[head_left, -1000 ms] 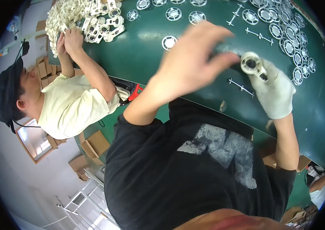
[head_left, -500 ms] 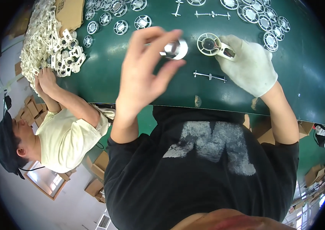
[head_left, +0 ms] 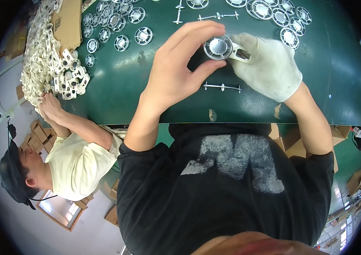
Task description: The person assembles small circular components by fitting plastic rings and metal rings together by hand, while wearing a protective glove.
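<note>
A silver, spoked round cap (head_left: pixel 218 47) sits over the ring end of a cream plastic part (head_left: pixel 241 54), above the green table. My bare left hand (head_left: pixel 177 63) curves around the cap's left side, fingers at its upper rim and thumb at its lower rim. Wearing a white glove, my right hand (head_left: pixel 269 67) grips the cream part by its short handle, which has a dark slot. The glove and the part hide some of the right fingertips. Below the joined pieces lies a thin metal rod fitting (head_left: pixel 222 87).
Spoked silver discs (head_left: pixel 143 35) lie at the far left, with more discs (head_left: pixel 290 38) at the far right. Other rod fittings (head_left: pixel 218 17) lie at the back. Beside a cardboard sheet (head_left: pixel 66 25), a co-worker's hands (head_left: pixel 52 106) touch a heap of cream parts (head_left: pixel 38 68).
My left hand has moved right and brought the silver cap onto the cream part's ring, which was open before. My right hand keeps its grip. The whole view has shifted slightly.
</note>
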`<state>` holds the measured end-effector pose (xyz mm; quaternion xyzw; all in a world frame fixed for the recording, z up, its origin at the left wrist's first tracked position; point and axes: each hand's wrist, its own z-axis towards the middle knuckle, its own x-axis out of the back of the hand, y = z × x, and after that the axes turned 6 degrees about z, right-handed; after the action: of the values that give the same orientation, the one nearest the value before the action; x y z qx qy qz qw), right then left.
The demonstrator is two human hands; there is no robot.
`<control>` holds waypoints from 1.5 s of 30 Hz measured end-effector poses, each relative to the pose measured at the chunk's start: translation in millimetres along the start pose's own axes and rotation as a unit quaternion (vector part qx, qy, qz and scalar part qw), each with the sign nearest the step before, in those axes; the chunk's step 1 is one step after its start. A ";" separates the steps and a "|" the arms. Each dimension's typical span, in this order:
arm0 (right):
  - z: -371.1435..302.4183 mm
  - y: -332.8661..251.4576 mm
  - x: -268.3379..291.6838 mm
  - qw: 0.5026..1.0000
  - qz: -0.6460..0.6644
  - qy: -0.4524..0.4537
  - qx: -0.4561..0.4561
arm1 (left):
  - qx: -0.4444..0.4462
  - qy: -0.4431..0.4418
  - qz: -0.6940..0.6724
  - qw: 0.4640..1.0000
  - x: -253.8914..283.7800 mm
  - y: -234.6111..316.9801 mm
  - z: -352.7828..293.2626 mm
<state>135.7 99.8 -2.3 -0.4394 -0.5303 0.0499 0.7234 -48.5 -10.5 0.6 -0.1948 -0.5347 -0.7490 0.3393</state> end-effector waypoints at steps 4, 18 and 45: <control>0.9 -2.1 1.8 1.000 -0.007 -0.005 -0.006 | 0.047 -0.041 -0.064 0.996 0.6 1.7 -0.9; 4.5 -5.2 13.2 0.962 0.209 -0.145 -0.098 | -0.049 -0.038 -0.081 0.995 -7.5 4.2 -1.6; -5.7 -16.3 -10.7 0.994 0.097 -0.052 0.023 | 0.461 0.073 0.060 0.883 245.3 -172.3 20.4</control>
<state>129.2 80.8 0.9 -0.4684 -0.5210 0.1547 0.6966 -343.7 -31.0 53.2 0.0064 -0.7805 -0.4084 0.4733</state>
